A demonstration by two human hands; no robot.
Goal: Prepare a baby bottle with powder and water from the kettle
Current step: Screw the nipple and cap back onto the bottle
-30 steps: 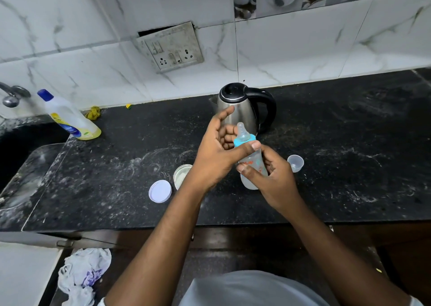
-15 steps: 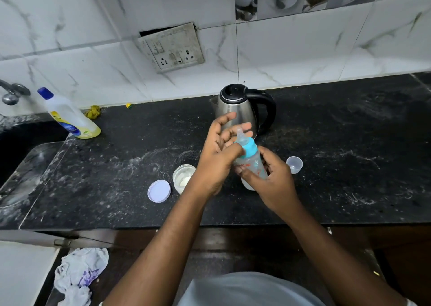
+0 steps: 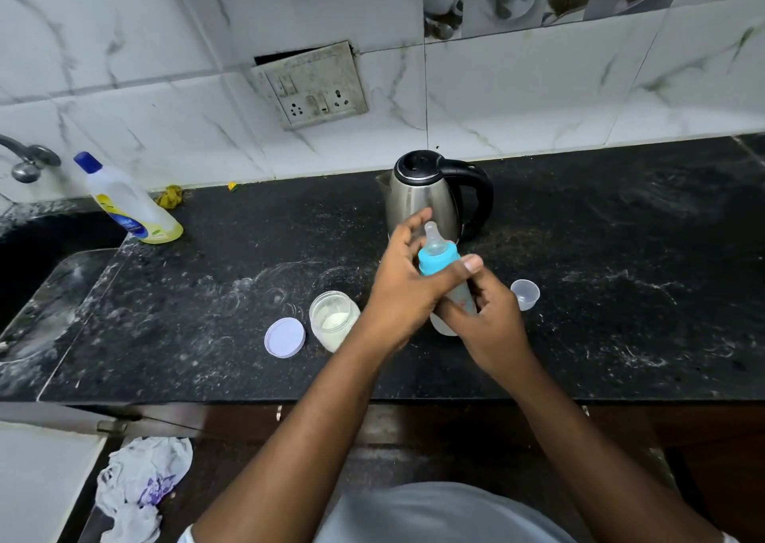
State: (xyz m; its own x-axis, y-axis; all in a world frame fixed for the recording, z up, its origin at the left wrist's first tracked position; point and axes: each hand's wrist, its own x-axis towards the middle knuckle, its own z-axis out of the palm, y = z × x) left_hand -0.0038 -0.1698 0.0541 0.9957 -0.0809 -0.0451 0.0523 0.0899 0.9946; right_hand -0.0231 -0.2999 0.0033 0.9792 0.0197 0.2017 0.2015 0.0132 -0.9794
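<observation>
Fingers point(image 3: 452, 315) of the right hand point(image 3: 488, 323) are curled round the clear lower body of the baby bottle point(image 3: 463, 294), clamped on it from the near side. On my feed the left hand point(image 3: 401, 277) grips the bottle's teal collar point(image 3: 439, 258): its thumb lies across the front of the collar and its other fingers wrap behind, with the forefinger raised beside the teat point(image 3: 434, 236).

The bottle is held tilted, teat up and leaning away from me towards the kettle point(image 3: 422, 194), base down near the counter point(image 3: 621, 252). I cannot tell whether the base touches the counter, as the hands cover it.

The steel kettle stands upright just behind the hands, its black lid closed and its black handle to the right. To the left of the left wrist sits an open jar point(image 3: 333, 319) with white powder in the bottom, and its pale round lid point(image 3: 285, 337) lies flat just beside it. A small clear cup point(image 3: 525, 294) stands just right of the right hand.

Far left, a detergent bottle point(image 3: 128, 203) with a blue cap stands at the edge of the sink point(image 3: 41, 277), below a tap point(image 3: 25, 161). A socket panel point(image 3: 310, 87) hangs crooked on the tiled wall above the kettle
</observation>
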